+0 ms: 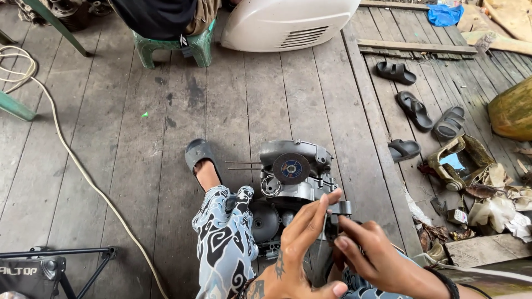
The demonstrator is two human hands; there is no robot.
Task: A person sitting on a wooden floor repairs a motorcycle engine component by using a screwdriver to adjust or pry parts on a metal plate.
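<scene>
1. The small engine, grey metal with a dark round disc on its side, sits on the wooden plank floor between the person's legs, near the floor's near edge; that placing probably braces it against rolling and keeps it within reach of both hands.
2. The foot in a dark sandal is planted just beside the engine's left side, the patterned trouser leg touching the casing.
3. The left hand is raised palm-side inward, fingers spread and lightly curled, fingertips touching the engine's near top edge. Its grip is wide, closed on nothing.
4. The right hand comes in from the lower right, wrist bent, thumb and forefinger pinched narrow around a small dark part at the engine's near edge; what the part is cannot be told, as the fingers hide most of it.
5. Loose sandals lie well apart toward the floor's right edge.
</scene>
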